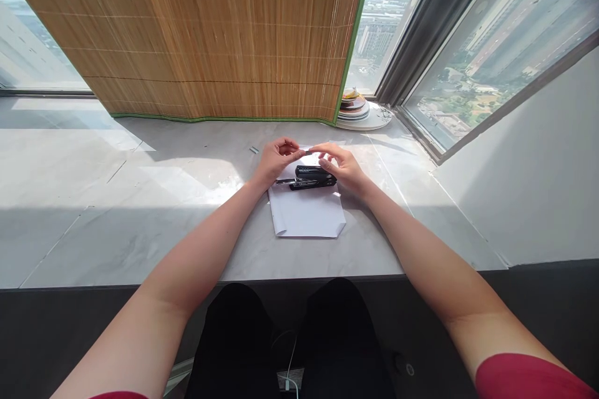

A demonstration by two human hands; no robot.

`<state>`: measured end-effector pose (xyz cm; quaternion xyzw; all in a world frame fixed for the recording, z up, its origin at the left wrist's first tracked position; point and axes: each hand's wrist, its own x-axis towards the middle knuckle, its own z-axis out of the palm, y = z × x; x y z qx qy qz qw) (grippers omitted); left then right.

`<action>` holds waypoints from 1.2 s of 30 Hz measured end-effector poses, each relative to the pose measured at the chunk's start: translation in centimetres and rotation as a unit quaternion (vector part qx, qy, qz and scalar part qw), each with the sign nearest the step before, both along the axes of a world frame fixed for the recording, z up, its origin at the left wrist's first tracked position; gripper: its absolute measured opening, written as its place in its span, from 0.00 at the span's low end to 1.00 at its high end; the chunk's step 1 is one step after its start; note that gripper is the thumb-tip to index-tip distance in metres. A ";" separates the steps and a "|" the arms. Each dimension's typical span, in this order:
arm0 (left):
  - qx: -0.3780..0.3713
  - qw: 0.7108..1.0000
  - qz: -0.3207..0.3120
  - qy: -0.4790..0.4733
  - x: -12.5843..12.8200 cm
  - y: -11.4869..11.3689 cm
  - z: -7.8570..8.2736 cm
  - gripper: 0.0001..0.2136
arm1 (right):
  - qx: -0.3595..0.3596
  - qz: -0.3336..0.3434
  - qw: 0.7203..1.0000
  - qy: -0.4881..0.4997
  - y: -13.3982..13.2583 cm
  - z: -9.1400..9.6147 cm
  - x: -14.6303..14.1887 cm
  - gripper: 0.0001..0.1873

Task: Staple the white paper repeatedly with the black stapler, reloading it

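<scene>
My left hand (276, 159) is closed in a pinch, thumb and fingertips on a small dark strip (308, 152) that looks like a strip of staples. From the other side, the fingertips of my right hand (345, 168) meet the same strip, with the fingers curled and the thumb lower, near the stapler. Just below both hands the black stapler (312, 184) lies on its side with its top lifted and its silvery magazine sticking out to the left. Under it is a stack of white paper (306, 215) with curled or folded front corners.
Left of my hand, small silvery staple strips (254, 150) lie on the pale marble sill (187, 187). A bamboo blind (224, 37) hangs behind. Stacked plates (353, 113) stand in the back right corner by the windows. My knees are below the sill's front edge.
</scene>
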<state>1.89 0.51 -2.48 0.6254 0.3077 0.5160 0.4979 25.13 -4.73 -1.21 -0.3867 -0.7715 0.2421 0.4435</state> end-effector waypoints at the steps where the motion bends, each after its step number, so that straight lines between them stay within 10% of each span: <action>1: 0.000 1.000 -0.002 -0.001 0.0 0.0 0.0 0.21 | -0.001 -0.005 1.000 -0.001 0.0 0.0 0.0 0.30; 21: -0.023 1.000 0.005 0.001 0.0 -0.1 0.3 0.24 | 0.003 -0.035 0.999 0.010 0.2 -0.1 0.1 0.28; 30: -0.048 0.997 0.040 -0.036 0.3 0.6 -0.2 0.21 | 0.016 -0.261 0.957 0.123 3.9 -2.4 5.2 0.27; 36: 0.016 0.962 0.249 0.109 -2.9 0.9 0.5 0.12 | -0.083 -0.464 0.881 0.052 4.7 -3.8 8.5 0.23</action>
